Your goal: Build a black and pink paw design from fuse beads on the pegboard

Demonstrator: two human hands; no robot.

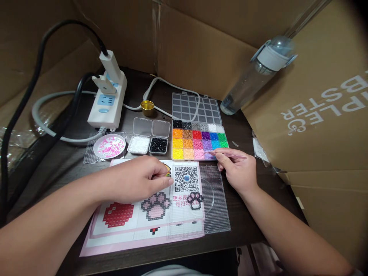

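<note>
My right hand (240, 170) is closed around pink tweezers (230, 154), whose tips reach over the front compartments of the bead box (189, 159), near pink and lilac beads. My left hand (140, 176) hovers or rests, closed, over the printed pattern sheets (115, 239); whether its curled fingers hold anything is hidden. A small black-and-pink bead paw (194, 201) sits on the clear pegboard (218, 214), which partly covers the sheet. Beside it, the sheet shows a larger printed paw (155, 207), a red printed shape (117, 214) and a QR code (186, 179).
A small case of white beads (138, 145) and one of black beads (158, 145) stand open behind my left hand. Left of them are a dish with pink and white beads (109, 146) and a power strip (107, 103). A gold cup (147, 108) and water bottle (250, 84) stand behind.
</note>
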